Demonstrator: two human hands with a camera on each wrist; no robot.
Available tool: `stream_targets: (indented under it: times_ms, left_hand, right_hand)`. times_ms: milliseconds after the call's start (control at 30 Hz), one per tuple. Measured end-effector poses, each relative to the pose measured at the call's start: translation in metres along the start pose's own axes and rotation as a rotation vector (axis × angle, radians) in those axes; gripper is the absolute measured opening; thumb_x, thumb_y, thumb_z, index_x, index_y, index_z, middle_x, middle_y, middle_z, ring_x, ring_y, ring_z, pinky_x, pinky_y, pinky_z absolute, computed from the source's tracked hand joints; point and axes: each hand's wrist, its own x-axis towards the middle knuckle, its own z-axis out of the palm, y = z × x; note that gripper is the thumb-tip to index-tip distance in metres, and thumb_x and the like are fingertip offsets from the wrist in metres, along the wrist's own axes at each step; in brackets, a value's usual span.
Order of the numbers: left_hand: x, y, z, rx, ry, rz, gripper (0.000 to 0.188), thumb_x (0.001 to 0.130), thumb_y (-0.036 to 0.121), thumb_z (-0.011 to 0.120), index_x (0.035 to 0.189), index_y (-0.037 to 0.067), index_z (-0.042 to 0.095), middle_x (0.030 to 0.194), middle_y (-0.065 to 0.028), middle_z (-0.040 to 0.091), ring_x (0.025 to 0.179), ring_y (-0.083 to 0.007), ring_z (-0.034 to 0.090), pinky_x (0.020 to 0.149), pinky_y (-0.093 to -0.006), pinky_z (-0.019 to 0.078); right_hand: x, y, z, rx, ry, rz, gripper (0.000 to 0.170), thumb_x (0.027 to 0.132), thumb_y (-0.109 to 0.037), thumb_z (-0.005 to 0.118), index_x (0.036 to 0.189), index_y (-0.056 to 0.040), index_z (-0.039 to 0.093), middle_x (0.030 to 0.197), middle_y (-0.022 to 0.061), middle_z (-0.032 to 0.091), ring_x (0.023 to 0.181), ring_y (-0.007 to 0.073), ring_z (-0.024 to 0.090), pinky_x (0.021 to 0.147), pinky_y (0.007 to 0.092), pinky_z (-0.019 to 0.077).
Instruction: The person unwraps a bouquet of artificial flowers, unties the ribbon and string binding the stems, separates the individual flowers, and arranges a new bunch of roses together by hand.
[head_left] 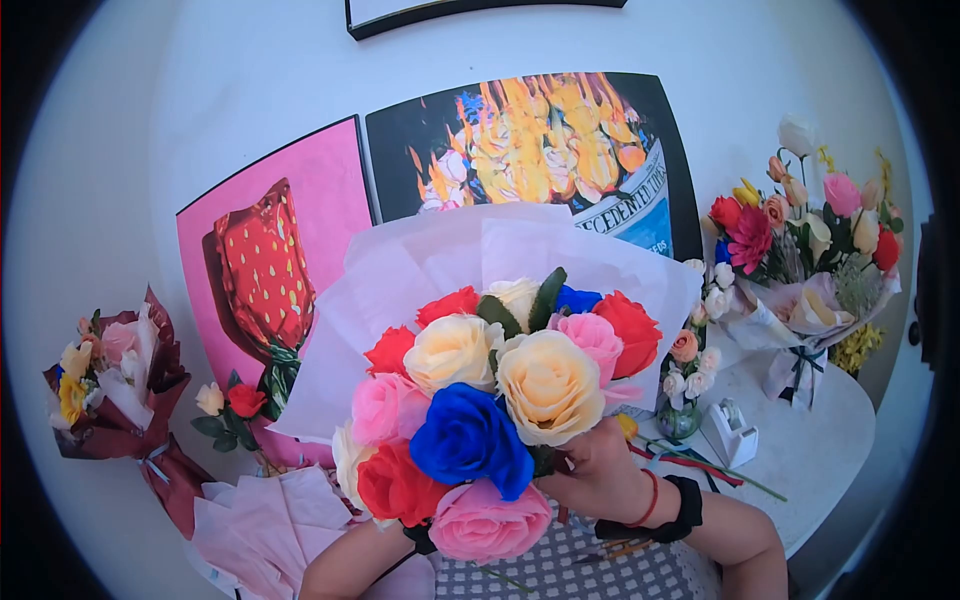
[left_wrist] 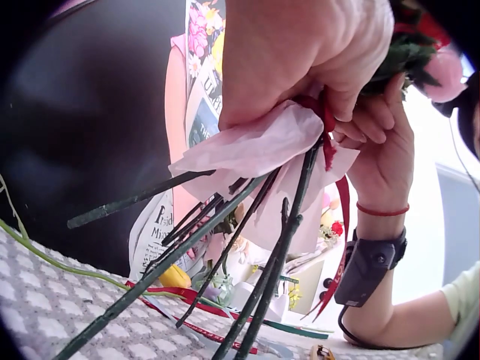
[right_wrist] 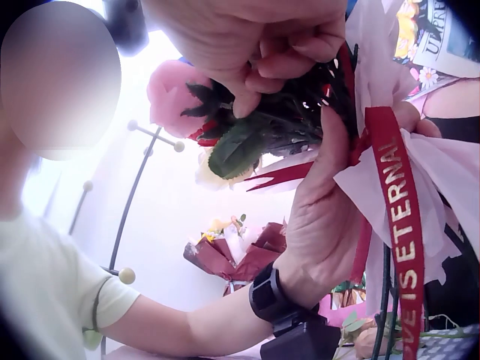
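Note:
A bouquet of red, pink, cream and blue roses (head_left: 472, 440), backed by pale paper (head_left: 330, 370), is held up in front of me. My left hand (right_wrist: 319, 225) grips its gathered stems and paper at a red ribbon (left_wrist: 328, 124); in the head view the flowers hide this hand. My right hand (head_left: 600, 475) is at the stems just under the rose heads, fingers curled among the leaves (right_wrist: 238, 150). Dark green stems (left_wrist: 247, 300) fan out below the paper. A printed ribbon tail (right_wrist: 397, 210) hangs down beside the stems.
At the left stands a bouquet in maroon paper (head_left: 165, 440), near pink paper sheets (head_left: 265, 520). The white table (head_left: 830, 430) at the right bears a tape dispenser (head_left: 733, 435), a small glass vase (head_left: 680, 423) and loose ribbons. A larger bouquet (head_left: 805, 240) stands behind them.

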Motion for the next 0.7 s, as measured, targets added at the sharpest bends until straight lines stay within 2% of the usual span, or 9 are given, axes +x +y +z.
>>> stream_targets:
  times_ms: [33, 133, 167, 233, 367, 433, 500, 600, 700]
  left_hand:
    - [0.0, 0.001, 0.0, -0.002, -0.006, -0.004, 0.03, 0.088, 0.013, 0.047, 0.116, 0.003, 0.045, 0.119, -0.0098, 0.046, 0.114, -0.0182, 0.041, 0.095, -0.03, 0.0348]
    - [-0.005, 0.0, 0.001, -0.01, -0.025, -0.02, 0.03, 0.088, 0.013, 0.047, 0.117, 0.003, 0.044, 0.12, -0.0099, 0.046, 0.114, -0.0183, 0.041, 0.096, -0.03, 0.0346]
    - [-0.006, 0.0, 0.001, -0.013, -0.03, -0.026, 0.031, 0.088, 0.013, 0.047, 0.117, 0.003, 0.044, 0.12, -0.01, 0.046, 0.114, -0.0183, 0.041, 0.096, -0.03, 0.0345]
    - [-0.009, 0.0, 0.001, -0.019, -0.041, -0.037, 0.031, 0.088, 0.012, 0.047, 0.118, 0.003, 0.044, 0.121, -0.0101, 0.045, 0.115, -0.0184, 0.041, 0.096, -0.03, 0.0344]
    - [-0.01, 0.001, 0.003, -0.028, -0.07, -0.049, 0.032, 0.089, 0.012, 0.047, 0.119, 0.003, 0.043, 0.121, -0.0103, 0.045, 0.116, -0.0185, 0.04, 0.097, -0.03, 0.0341]
    - [-0.009, 0.002, 0.006, -0.033, -0.092, -0.051, 0.032, 0.089, 0.012, 0.047, 0.119, 0.003, 0.043, 0.122, -0.0104, 0.045, 0.116, -0.0185, 0.04, 0.097, -0.0299, 0.034]
    - [-0.009, 0.004, 0.008, -0.038, -0.113, -0.054, 0.032, 0.089, 0.012, 0.047, 0.119, 0.003, 0.042, 0.122, -0.0105, 0.044, 0.116, -0.0186, 0.04, 0.098, -0.0299, 0.0339]
    - [-0.008, 0.005, 0.009, -0.04, -0.136, -0.062, 0.033, 0.089, 0.012, 0.047, 0.12, 0.003, 0.042, 0.123, -0.0107, 0.044, 0.117, -0.0187, 0.039, 0.098, -0.0299, 0.0337]
    - [-0.009, 0.014, 0.01, -0.044, -0.156, -0.073, 0.034, 0.089, 0.012, 0.047, 0.121, 0.003, 0.041, 0.124, -0.0108, 0.043, 0.118, -0.0187, 0.039, 0.099, -0.0299, 0.0335]
  right_hand:
    - [-0.001, 0.002, 0.0, -0.014, -0.019, 0.007, 0.037, 0.058, -0.007, 0.07, 0.093, -0.002, 0.062, 0.084, 0.0095, 0.062, 0.049, 0.0158, 0.054, 0.044, 0.0241, 0.0415]
    - [-0.002, 0.004, 0.003, -0.069, 0.046, -0.092, 0.039, 0.059, -0.01, 0.072, 0.096, -0.0015, 0.061, 0.082, 0.0087, 0.062, 0.049, 0.014, 0.054, 0.044, 0.0244, 0.0414]
    - [-0.001, 0.002, 0.003, -0.067, 0.044, -0.091, 0.039, 0.059, -0.01, 0.072, 0.096, -0.0015, 0.061, 0.082, 0.0087, 0.062, 0.049, 0.014, 0.054, 0.044, 0.0244, 0.0414]
    - [-0.001, -0.006, 0.003, -0.106, 0.152, -0.099, 0.03, 0.063, -0.011, 0.069, 0.089, -0.0042, 0.057, 0.056, 0.0014, 0.054, 0.046, 0.0159, 0.054, 0.043, 0.0276, 0.0411]
    - [0.001, -0.011, 0.001, -0.182, 0.225, -0.123, 0.034, 0.064, -0.013, 0.071, 0.093, -0.003, 0.055, 0.057, 0.0007, 0.052, 0.046, 0.0141, 0.053, 0.043, 0.0257, 0.0408]
    - [0.004, -0.011, 0.001, -0.213, 0.285, -0.21, 0.037, 0.065, -0.014, 0.072, 0.095, -0.0024, 0.053, 0.059, 0.0008, 0.051, 0.047, 0.0133, 0.053, 0.043, 0.0246, 0.0406]
    - [0.004, -0.011, -0.001, -0.253, 0.269, -0.225, 0.037, 0.064, -0.012, 0.072, 0.094, -0.0026, 0.052, 0.06, 0.0007, 0.052, 0.047, 0.0133, 0.053, 0.043, 0.0246, 0.0408]
    - [0.005, -0.005, 0.004, -0.185, 0.295, -0.211, 0.035, 0.065, -0.011, 0.072, 0.092, -0.0032, 0.051, 0.062, 0.0018, 0.052, 0.048, 0.0142, 0.053, 0.044, 0.0243, 0.0409]
    - [0.004, -0.003, 0.006, -0.038, 0.41, -0.194, 0.031, 0.063, -0.008, 0.072, 0.087, -0.0049, 0.052, 0.063, 0.0031, 0.052, 0.05, 0.0152, 0.054, 0.045, 0.0246, 0.0411]
